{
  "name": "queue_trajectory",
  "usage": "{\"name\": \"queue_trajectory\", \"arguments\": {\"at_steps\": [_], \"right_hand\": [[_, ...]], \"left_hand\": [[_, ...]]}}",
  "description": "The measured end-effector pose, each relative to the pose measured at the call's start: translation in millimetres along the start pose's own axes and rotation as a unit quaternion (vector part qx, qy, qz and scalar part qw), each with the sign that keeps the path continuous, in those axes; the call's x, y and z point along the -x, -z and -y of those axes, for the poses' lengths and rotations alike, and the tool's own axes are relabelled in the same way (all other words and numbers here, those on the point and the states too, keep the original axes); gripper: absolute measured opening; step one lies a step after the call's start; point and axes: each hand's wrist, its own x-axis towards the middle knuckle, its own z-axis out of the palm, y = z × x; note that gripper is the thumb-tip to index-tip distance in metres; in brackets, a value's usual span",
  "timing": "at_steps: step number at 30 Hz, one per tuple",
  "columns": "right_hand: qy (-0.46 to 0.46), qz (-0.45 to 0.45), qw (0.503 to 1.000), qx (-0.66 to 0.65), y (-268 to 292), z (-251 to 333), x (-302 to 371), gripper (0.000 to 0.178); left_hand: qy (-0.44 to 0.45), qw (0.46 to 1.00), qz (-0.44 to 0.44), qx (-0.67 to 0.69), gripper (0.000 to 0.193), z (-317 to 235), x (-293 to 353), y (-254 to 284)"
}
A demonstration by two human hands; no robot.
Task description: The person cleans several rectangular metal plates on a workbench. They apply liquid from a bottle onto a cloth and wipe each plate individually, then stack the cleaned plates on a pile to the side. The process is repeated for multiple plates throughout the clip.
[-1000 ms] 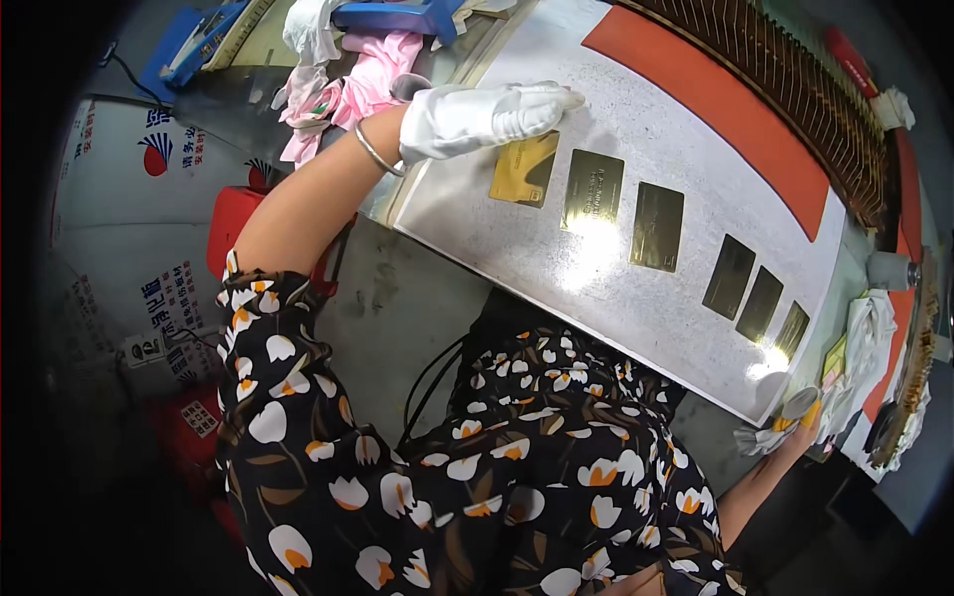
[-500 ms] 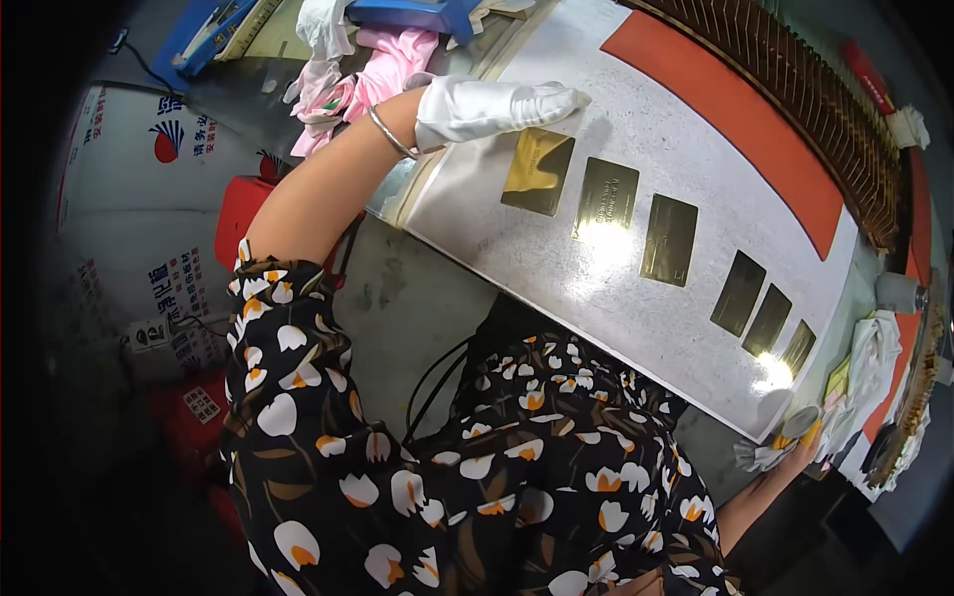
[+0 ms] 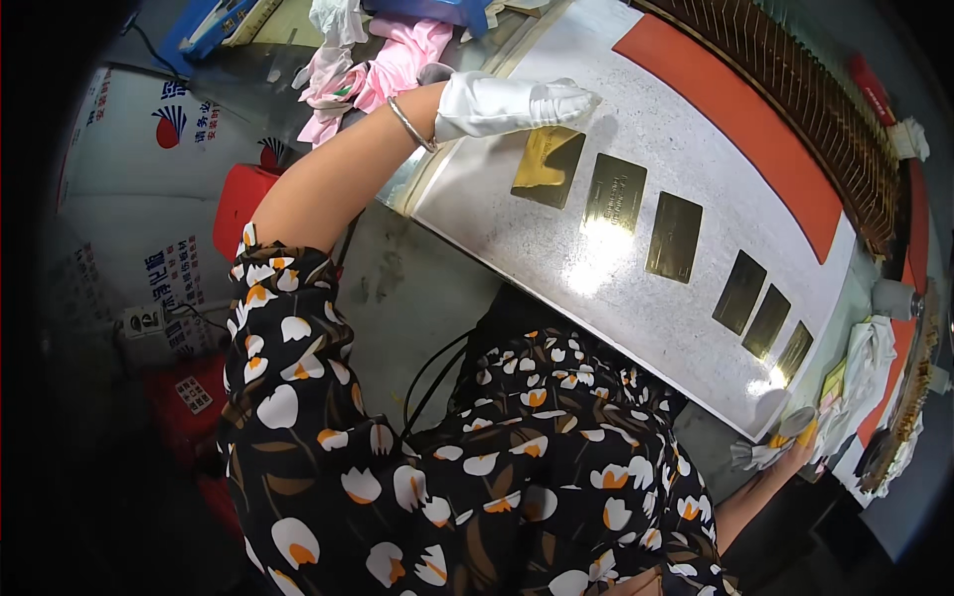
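Observation:
My left hand (image 3: 517,105), in a white glove, is held flat with its fingers stretched out together over the far left of a white board (image 3: 477,211). It holds nothing. Just below its fingers lies a shiny gold card (image 3: 549,167), the leftmost of a slanting row. Beside it lie a second gold card (image 3: 613,194) and a third (image 3: 675,236). After a gap, a darker card (image 3: 739,291) and others sit close together toward the right. At the board's lower right corner, my right hand (image 3: 790,459) is closed round a small round-topped object, partly hidden by whitish cloth.
An orange-red strip (image 3: 735,129) curves along the board's far side, before a long dark slotted rack (image 3: 795,94). Pink cloth (image 3: 405,60) and a blue tray (image 3: 437,10) lie at the far left. A white cloth (image 3: 863,372) and grey cylinder (image 3: 894,298) are at right.
The view has shifted slightly, so the left hand and nearby cards appear a little farther right. My left hand stays flat above the leftmost card; my right hand keeps its grip.

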Motion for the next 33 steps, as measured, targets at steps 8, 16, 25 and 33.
{"name": "queue_trajectory", "arguments": {"at_steps": [8,16,25,33], "right_hand": [[0.099,0.267,0.929,0.235,-214,178,34,0.018],[0.440,0.406,0.733,0.323,-423,195,57,0.015],[0.381,0.406,0.722,0.410,-457,187,58,0.016],[0.386,0.383,0.729,0.415,-463,183,51,0.010]], "left_hand": [[-0.054,0.993,-0.018,-0.105,0.050,20,-9,-3],[-0.094,0.870,-0.171,-0.453,0.047,36,-6,-27],[-0.108,0.828,-0.223,-0.503,0.049,53,-6,-39],[-0.105,0.839,-0.227,-0.484,0.047,49,-5,-40]]}}
